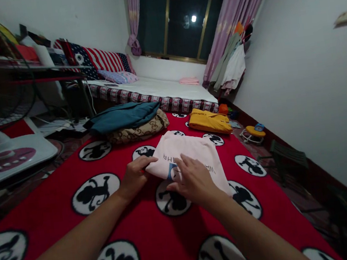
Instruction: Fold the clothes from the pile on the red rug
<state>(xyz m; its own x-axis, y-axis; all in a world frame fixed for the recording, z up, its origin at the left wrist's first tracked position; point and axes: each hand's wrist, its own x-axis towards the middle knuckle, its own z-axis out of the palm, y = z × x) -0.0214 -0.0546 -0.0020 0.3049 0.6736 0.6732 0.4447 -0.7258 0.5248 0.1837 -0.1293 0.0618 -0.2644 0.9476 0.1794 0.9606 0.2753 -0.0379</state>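
A pale pink garment [189, 151] with dark lettering lies partly folded on a red blanket [148, 230] printed with black-and-white round figures. My left hand [136, 174] pinches the garment's near left edge, fingers closed on the cloth. My right hand [192, 180] rests on the garment's near part, fingers spread and pressing down flat.
A folded yellow garment [208, 121] lies beyond on the blanket. A teal cloth on a tan patterned bundle [128, 120] sits at the back left. A mattress [156, 90] lies under the window. A white fan base [6, 157] stands at the left; a toy [252, 133] at the right.
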